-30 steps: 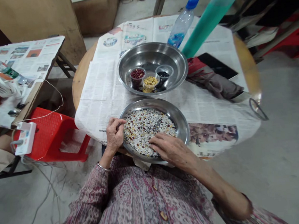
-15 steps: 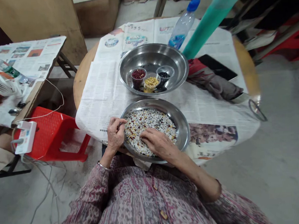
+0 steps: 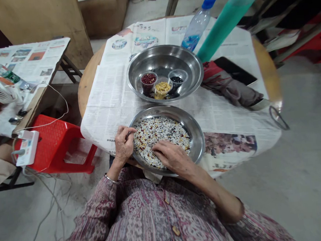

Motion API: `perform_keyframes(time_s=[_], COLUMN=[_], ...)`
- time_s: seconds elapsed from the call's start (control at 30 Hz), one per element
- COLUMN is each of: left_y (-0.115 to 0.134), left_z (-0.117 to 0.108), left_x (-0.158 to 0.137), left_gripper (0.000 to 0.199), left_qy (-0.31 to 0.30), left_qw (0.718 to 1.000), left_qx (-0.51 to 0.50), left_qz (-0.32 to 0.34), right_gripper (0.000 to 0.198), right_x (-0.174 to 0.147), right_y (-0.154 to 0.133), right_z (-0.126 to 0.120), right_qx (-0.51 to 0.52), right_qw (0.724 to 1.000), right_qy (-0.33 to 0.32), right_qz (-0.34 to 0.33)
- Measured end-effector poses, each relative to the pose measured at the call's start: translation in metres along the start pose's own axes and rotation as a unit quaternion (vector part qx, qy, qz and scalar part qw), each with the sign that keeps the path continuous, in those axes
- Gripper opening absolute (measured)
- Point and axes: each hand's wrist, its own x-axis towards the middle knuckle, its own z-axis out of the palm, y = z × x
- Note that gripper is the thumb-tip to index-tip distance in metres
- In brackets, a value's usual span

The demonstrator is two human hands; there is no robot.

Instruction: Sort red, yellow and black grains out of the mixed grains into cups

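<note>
A steel basin near me holds mixed grains, mostly white with black, yellow and dark red ones among them. My right hand reaches into it from the right, its bent fingers together on the grains; whatever lies under the fingertips is hidden. At the left rim is my left hand, its fingers curled closed; a small dark spot shows there that I cannot make out. Behind stands a larger steel basin with clear cups of dark red beans, yellow kernels and black beans.
Newspaper covers the round table. A bottle with a blue cap, a green tube, a folded grey and red umbrella and a dark tablet-like slab lie beyond. A red stool with a power strip stands left.
My right hand has shifted slightly to the right over the grains, its fingers still down among them. My left hand stays at the rim. The view has moved very slightly.
</note>
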Motion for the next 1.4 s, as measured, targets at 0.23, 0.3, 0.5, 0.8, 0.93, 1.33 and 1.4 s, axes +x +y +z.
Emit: perform_keyframes(time_s=[0.23, 0.3, 0.5, 0.8, 0.93, 1.33, 1.4], left_y=[0.000, 0.000, -0.001, 0.000, 0.000, -0.001, -0.001], left_z=[0.001, 0.001, 0.001, 0.000, 0.000, 0.001, 0.001], left_x=[0.001, 0.001, 0.000, 0.000, 0.000, 0.000, 0.000], left_gripper=[0.022, 0.022, 0.021, 0.022, 0.023, 0.023, 0.023], left_qy=[0.005, 0.005, 0.002, 0.000, 0.002, 0.004, 0.004], left_qw=[1.000, 1.000, 1.000, 1.000, 1.000, 1.000, 1.000], left_qx=[-0.007, -0.003, 0.007, -0.002, -0.003, -0.006, -0.004], left_qz=[0.012, 0.009, -0.003, -0.001, 0.004, 0.006, 0.007], right_gripper=[0.017, 0.018, 0.019, 0.017, 0.012, 0.018, 0.017], right_x=[0.002, 0.006, 0.014, -0.006, 0.002, 0.023, 0.025], right_y=[-0.004, -0.003, 0.005, -0.003, 0.002, -0.001, -0.002], right_z=[-0.002, -0.002, -0.007, -0.016, -0.011, -0.007, -0.004], right_qx=[-0.007, -0.019, 0.026, -0.011, -0.051, -0.075, -0.106], right_qw=[1.000, 1.000, 0.996, 0.997, 0.998, 0.995, 0.993], right_qy=[-0.028, -0.006, 0.072, -0.064, -0.044, 0.066, 0.044], right_qz=[-0.005, 0.008, 0.055, -0.037, -0.009, 0.019, 0.000])
